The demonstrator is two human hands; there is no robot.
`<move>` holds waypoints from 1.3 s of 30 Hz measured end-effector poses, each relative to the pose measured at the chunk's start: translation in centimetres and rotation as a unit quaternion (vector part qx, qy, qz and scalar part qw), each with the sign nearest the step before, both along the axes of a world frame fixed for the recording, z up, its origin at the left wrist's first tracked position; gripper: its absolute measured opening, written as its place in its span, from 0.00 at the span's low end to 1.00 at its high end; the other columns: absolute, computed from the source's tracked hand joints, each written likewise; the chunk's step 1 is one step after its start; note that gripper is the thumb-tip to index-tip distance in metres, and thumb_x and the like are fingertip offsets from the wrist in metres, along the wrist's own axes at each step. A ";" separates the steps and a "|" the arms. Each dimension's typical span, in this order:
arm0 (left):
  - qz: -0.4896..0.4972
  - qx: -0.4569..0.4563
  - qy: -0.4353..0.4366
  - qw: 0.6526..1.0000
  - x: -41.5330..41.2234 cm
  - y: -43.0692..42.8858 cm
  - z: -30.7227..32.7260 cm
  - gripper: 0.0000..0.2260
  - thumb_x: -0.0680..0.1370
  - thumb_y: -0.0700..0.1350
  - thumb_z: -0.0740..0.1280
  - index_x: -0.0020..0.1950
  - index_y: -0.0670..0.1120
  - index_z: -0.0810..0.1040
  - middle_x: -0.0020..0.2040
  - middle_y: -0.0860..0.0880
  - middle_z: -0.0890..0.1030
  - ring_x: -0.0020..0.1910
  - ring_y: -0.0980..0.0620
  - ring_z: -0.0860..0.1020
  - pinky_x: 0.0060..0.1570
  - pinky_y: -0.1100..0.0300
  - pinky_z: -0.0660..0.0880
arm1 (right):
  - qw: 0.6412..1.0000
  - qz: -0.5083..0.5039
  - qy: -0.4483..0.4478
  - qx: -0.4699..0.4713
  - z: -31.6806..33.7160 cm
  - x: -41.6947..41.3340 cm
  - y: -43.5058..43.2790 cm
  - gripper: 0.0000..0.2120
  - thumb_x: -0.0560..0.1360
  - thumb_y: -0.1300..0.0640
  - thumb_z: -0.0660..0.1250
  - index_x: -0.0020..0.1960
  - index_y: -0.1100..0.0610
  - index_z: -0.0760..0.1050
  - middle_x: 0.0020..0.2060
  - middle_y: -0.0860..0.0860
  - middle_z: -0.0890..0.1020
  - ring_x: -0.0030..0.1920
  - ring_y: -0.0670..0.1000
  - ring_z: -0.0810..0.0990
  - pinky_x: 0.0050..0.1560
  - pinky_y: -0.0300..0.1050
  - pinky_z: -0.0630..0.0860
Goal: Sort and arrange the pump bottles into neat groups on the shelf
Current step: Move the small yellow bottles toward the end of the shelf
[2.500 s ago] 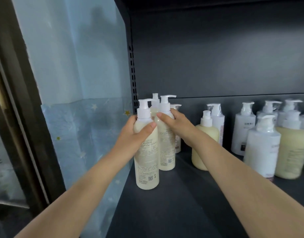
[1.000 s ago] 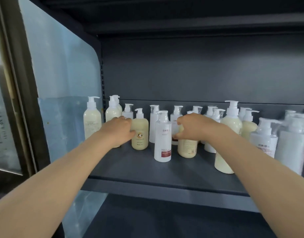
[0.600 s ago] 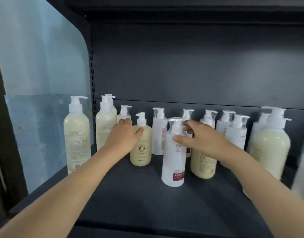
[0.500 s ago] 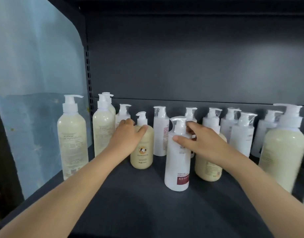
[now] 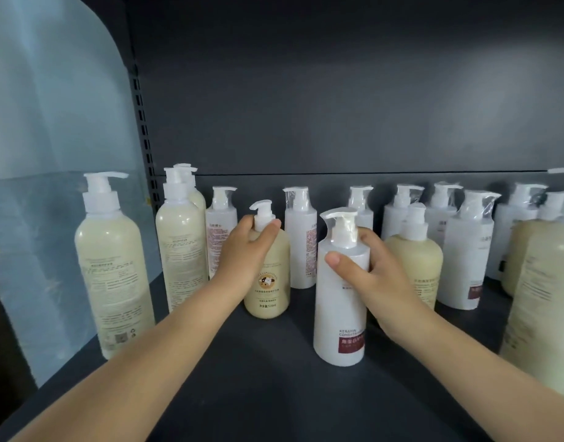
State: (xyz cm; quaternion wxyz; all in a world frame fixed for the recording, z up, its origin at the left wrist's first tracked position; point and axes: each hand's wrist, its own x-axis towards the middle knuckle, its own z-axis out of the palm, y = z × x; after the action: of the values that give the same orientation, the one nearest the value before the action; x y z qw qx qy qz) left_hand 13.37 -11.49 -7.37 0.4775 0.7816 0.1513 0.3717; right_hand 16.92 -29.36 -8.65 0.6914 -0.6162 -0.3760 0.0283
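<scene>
Pump bottles point(image 5: 301, 244) stand mixed on the dark shelf point(image 5: 274, 393), cream and white in no order. My left hand point(image 5: 245, 250) has its fingers curled round the shoulder of the cow bottle point(image 5: 269, 282). My right hand point(image 5: 381, 279) grips the white bottle point(image 5: 338, 314) out front, thumb across it. The risk as I judge it: the stock is tight, so a wide swing could clip the cream bottle point(image 5: 414, 269) just beyond my right hand and topple its neighbours. The cream ones show pale liquid, nearly full; the white ones are opaque, so their contents I cannot tell
</scene>
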 end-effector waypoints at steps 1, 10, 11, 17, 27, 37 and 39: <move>-0.004 -0.007 -0.005 1.000 0.0 -0.1 0.0 0.10 0.77 0.53 0.64 0.46 0.47 0.75 0.46 0.46 0.80 0.47 0.48 0.78 0.46 0.58 0.71 | 1.000 -0.003 0.005 0.010 -0.1 -0.1 0.1 0.20 0.65 0.44 0.74 0.53 0.47 0.72 0.40 0.42 0.84 0.42 0.43 0.83 0.43 0.40 0.78; -0.060 -0.033 -0.045 0.997 -1.5 -1.0 0.1 0.05 0.77 0.51 0.64 0.48 0.50 0.77 0.46 0.52 0.81 0.46 0.55 0.78 0.47 0.63 0.72 | 0.999 -0.035 -0.008 0.035 0.3 -1.5 0.1 0.21 0.61 0.41 0.67 0.51 0.47 0.73 0.38 0.42 0.84 0.40 0.41 0.82 0.40 0.36 0.78; -0.063 -0.041 -0.051 0.996 -1.8 -1.2 0.1 0.05 0.77 0.51 0.64 0.47 0.50 0.77 0.46 0.53 0.80 0.46 0.57 0.78 0.45 0.66 0.72 | 0.998 -0.038 -0.008 0.039 0.4 -1.8 -0.2 0.20 0.61 0.41 0.67 0.50 0.47 0.74 0.37 0.41 0.83 0.39 0.40 0.82 0.39 0.35 0.78; -0.092 -0.020 -0.080 0.992 -5.0 -4.1 1.0 0.10 0.75 0.54 0.66 0.47 0.48 0.77 0.46 0.52 0.81 0.42 0.62 0.78 0.49 0.62 0.72 | 0.995 -0.049 0.020 0.080 1.1 -4.3 -4.4 0.03 0.61 0.42 0.68 0.36 0.35 0.77 0.31 0.38 0.81 0.34 0.38 0.80 0.38 0.36 0.79; -0.116 -0.045 -0.125 0.984 -11.8 -16.4 2.2 0.07 0.73 0.55 0.66 0.40 0.54 0.79 0.43 0.54 0.84 0.42 0.57 0.80 0.45 0.60 0.74 | 0.994 -0.070 0.006 0.081 1.3 -9.5 -16.6 0.03 0.65 0.42 0.69 0.36 0.38 0.76 0.31 0.42 0.82 0.31 0.42 0.80 0.33 0.39 0.79; -0.143 -0.092 -0.115 0.979 -15.7 -30.3 2.0 0.16 0.72 0.54 0.66 0.44 0.41 0.77 0.37 0.50 0.82 0.36 0.52 0.80 0.42 0.51 0.74 | 0.993 -0.112 -0.021 0.008 1.3 -12.3 -31.0 0.05 0.69 0.43 0.65 0.44 0.40 0.70 0.33 0.37 0.80 0.34 0.34 0.79 0.31 0.28 0.75; -0.142 -0.093 -0.107 0.980 -15.6 -32.2 2.0 0.13 0.73 0.54 0.67 0.42 0.43 0.78 0.37 0.50 0.82 0.37 0.51 0.79 0.44 0.50 0.74 | 0.990 -0.136 -0.030 -0.001 1.4 -11.7 -32.7 0.05 0.73 0.46 0.65 0.43 0.40 0.68 0.35 0.37 0.78 0.34 0.31 0.78 0.32 0.25 0.74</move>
State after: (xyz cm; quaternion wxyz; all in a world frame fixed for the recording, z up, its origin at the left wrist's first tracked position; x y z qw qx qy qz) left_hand -2.28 -43.73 -5.35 0.6096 0.7031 0.0211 0.3655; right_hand 5.22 -62.03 -7.26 0.6767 -0.6631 -0.3087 -0.0841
